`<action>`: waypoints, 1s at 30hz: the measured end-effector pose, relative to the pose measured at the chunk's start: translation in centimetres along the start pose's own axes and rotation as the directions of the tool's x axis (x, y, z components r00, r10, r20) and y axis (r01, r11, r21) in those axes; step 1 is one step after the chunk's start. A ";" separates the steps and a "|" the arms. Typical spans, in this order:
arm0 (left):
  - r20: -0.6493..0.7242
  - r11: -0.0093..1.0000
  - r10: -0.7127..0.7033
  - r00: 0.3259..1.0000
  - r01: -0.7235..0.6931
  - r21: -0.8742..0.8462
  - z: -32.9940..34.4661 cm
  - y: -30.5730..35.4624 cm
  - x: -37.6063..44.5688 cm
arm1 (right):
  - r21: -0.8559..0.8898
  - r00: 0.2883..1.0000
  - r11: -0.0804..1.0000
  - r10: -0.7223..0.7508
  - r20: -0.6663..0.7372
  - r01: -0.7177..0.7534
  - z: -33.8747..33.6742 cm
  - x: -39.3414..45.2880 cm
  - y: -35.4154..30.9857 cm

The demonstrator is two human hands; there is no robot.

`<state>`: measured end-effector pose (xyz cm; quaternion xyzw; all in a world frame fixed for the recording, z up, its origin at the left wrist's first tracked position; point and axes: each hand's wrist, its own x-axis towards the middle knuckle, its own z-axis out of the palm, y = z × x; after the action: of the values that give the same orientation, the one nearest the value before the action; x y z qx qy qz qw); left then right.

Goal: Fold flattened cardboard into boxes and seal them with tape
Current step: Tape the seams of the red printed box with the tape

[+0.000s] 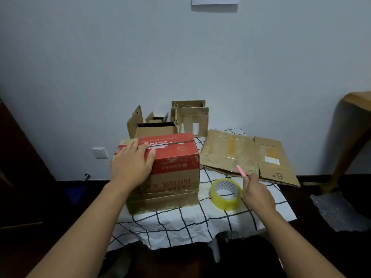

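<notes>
A closed red and brown box (pixel 174 167) stands on the small table with the checked cloth (pixel 180 223). My left hand (pixel 131 163) rests on its top left corner, fingers spread over the taped seam. To the right of the box, a roll of yellowish clear tape (pixel 225 194) lies on the cloth. My right hand (pixel 257 194) is beside the roll and grips a pink cutter (pixel 242 171), its tip pointing up toward the flattened cardboard. That flattened cardboard (pixel 249 155), marked #9, lies at the table's right side.
Two open cardboard boxes (pixel 158 127) (pixel 192 119) stand at the back against the wall. A wooden table leg (pixel 345 141) rises at the right, with a sheet of bubble wrap (pixel 339 213) on the dark floor. A dark door (pixel 18 167) stands on the left.
</notes>
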<state>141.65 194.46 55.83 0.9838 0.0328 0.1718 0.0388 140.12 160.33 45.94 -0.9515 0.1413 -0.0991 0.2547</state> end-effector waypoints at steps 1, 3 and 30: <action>0.002 1.000 0.001 1.000 -0.001 -0.001 0.0 -0.1 0.0 | -0.005 1.000 1.000 0.020 -0.007 -0.020 0.1 0.1 0.7; 0.003 1.000 0.003 1.000 -0.003 -0.005 -0.1 0.0 0.0 | -0.011 0.999 0.999 0.042 -0.008 -0.042 0.7 0.2 1.9; -0.002 1.000 0.006 1.000 -0.006 -0.014 -0.2 0.2 -0.1 | -0.303 0.861 0.826 -0.368 0.351 0.476 1.9 -1.9 -1.4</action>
<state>141.51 194.23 56.01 0.9834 0.0285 0.1732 0.0453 139.12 162.96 44.84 -0.9939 -0.0952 0.0099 0.0547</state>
